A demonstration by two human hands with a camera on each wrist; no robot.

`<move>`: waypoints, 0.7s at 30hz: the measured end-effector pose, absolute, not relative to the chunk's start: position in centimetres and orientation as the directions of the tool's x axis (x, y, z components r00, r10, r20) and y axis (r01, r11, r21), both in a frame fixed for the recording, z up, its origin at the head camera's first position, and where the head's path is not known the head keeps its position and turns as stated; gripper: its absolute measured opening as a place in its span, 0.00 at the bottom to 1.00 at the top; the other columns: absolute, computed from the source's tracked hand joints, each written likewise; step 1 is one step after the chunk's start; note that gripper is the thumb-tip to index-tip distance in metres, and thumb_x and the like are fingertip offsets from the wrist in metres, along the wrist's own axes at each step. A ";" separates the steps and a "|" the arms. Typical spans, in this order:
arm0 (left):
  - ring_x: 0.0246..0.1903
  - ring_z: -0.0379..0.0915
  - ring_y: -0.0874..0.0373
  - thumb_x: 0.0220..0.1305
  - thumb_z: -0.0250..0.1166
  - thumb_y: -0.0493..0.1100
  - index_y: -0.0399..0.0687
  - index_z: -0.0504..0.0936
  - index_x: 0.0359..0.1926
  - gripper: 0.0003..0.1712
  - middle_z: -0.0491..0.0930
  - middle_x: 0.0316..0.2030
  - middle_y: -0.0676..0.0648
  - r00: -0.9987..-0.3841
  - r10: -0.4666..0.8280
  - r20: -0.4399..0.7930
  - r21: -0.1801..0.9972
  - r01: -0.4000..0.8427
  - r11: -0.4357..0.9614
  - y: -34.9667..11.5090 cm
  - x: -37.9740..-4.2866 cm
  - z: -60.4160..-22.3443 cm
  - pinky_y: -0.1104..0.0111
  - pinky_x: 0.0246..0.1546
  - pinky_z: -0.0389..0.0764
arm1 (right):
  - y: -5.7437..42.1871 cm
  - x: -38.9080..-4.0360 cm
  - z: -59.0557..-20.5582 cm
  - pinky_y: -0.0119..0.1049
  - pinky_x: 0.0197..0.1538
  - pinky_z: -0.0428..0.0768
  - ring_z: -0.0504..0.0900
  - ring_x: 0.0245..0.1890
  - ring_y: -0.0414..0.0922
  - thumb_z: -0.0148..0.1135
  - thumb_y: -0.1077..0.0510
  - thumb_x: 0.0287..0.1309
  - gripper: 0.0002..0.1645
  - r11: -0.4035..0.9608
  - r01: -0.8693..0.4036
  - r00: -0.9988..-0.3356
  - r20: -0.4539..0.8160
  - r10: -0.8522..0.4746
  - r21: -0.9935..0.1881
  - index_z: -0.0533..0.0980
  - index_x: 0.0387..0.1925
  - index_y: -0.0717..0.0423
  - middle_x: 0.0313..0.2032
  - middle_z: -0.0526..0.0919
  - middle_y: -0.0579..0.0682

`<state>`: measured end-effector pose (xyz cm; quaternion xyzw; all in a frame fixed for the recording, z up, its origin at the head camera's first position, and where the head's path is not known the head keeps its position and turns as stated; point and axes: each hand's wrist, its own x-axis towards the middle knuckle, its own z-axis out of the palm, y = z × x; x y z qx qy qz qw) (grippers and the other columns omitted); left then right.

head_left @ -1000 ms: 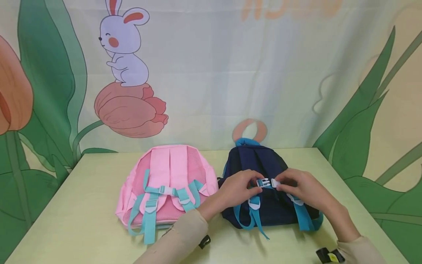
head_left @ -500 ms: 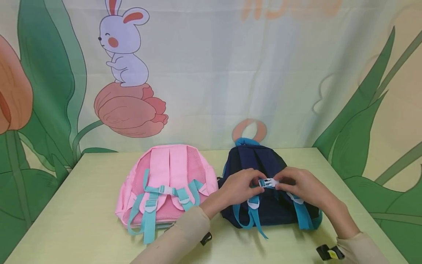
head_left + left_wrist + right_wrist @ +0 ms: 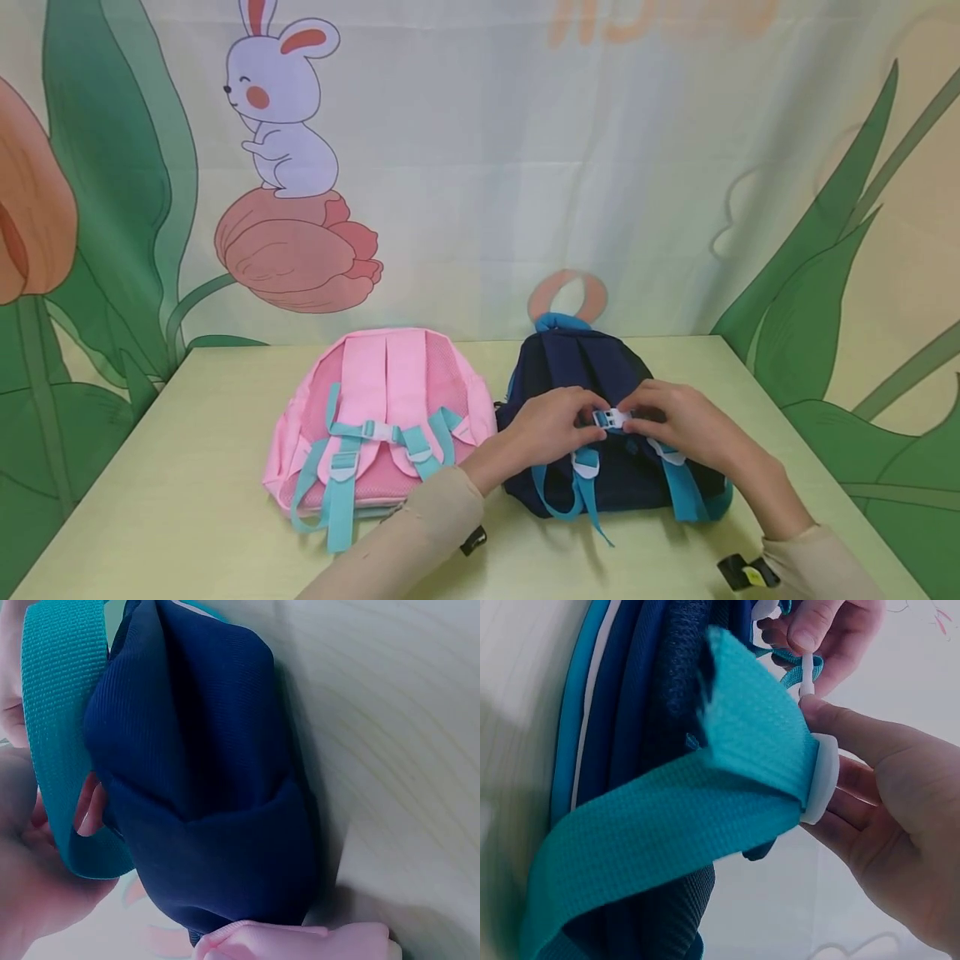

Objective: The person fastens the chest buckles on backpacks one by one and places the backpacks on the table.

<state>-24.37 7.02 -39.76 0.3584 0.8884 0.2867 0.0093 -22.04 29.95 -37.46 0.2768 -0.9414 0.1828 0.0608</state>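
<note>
A navy backpack [image 3: 622, 483] with blue straps lies on the table, its strap side facing up. Over its middle, both hands hold a white chest-strap buckle [image 3: 612, 419], whose two halves are joined. My left hand [image 3: 551, 425] pinches the buckle's left end between thumb and fingers. At the opposite end, my right hand [image 3: 686, 421] pinches the other half. In the right wrist view, the thumb of the right hand [image 3: 900, 787] meets the white buckle [image 3: 808, 673] edge-on, and a blue strap [image 3: 660, 817] hangs in front. The left wrist view shows the left hand [image 3: 45, 862] behind a blue strap.
Left of the navy bag lies a pink backpack [image 3: 386, 375], its chest buckle [image 3: 378, 432] fastened. Both bags rest on a pale wooden table [image 3: 187, 467]. Behind it hangs a printed curtain [image 3: 465, 167] with a rabbit and flowers.
One second ago the two buckle halves were apart, held end to end. They came together and the prongs now sit inside the other half. The hands moved slightly closer.
</note>
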 end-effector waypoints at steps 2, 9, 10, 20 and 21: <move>0.31 0.73 0.70 0.65 0.67 0.51 0.54 0.82 0.57 0.20 0.82 0.37 0.57 -0.762 0.623 0.179 0.543 0.604 0.583 7.0 -24.4 -39.8 0.80 0.29 0.72 | 30.0 -22.1 -37.6 0.34 0.38 0.81 0.77 0.34 0.33 0.69 0.57 0.60 0.09 0.780 -0.547 -0.837 0.219 -0.502 -0.304 0.84 0.44 0.47 0.37 0.82 0.38; 0.28 0.73 0.71 0.64 0.69 0.51 0.53 0.84 0.53 0.18 0.84 0.33 0.58 -0.796 0.579 0.177 0.587 0.557 0.587 7.0 -24.4 -40.4 0.79 0.27 0.72 | 29.9 -22.3 -38.2 0.32 0.39 0.82 0.80 0.36 0.35 0.68 0.58 0.60 0.10 0.754 -0.595 -0.802 0.261 -0.537 -0.278 0.85 0.45 0.49 0.39 0.83 0.40; 0.28 0.73 0.71 0.64 0.68 0.50 0.53 0.85 0.53 0.18 0.84 0.33 0.58 -0.794 0.579 0.183 0.581 0.563 0.588 7.0 -24.4 -40.5 0.79 0.27 0.72 | 29.9 -22.3 -38.3 0.32 0.38 0.82 0.80 0.36 0.35 0.69 0.58 0.60 0.11 0.750 -0.603 -0.796 0.270 -0.542 -0.273 0.85 0.45 0.49 0.39 0.84 0.40; 0.29 0.73 0.69 0.67 0.66 0.49 0.51 0.84 0.54 0.17 0.85 0.35 0.56 -0.758 0.609 0.233 0.549 0.619 0.561 7.0 -24.7 -41.1 0.81 0.30 0.72 | 30.0 -22.7 -39.2 0.28 0.36 0.82 0.83 0.35 0.36 0.70 0.61 0.57 0.11 0.704 -0.664 -0.742 0.337 -0.580 -0.250 0.86 0.44 0.52 0.39 0.84 0.43; 0.29 0.73 0.70 0.67 0.66 0.49 0.51 0.84 0.54 0.17 0.85 0.35 0.57 -0.758 0.609 0.233 0.550 0.619 0.561 7.0 -24.7 -41.2 0.81 0.30 0.71 | 30.0 -22.7 -39.3 0.28 0.36 0.82 0.82 0.35 0.36 0.70 0.61 0.57 0.12 0.702 -0.666 -0.740 0.338 -0.581 -0.253 0.86 0.44 0.52 0.39 0.84 0.43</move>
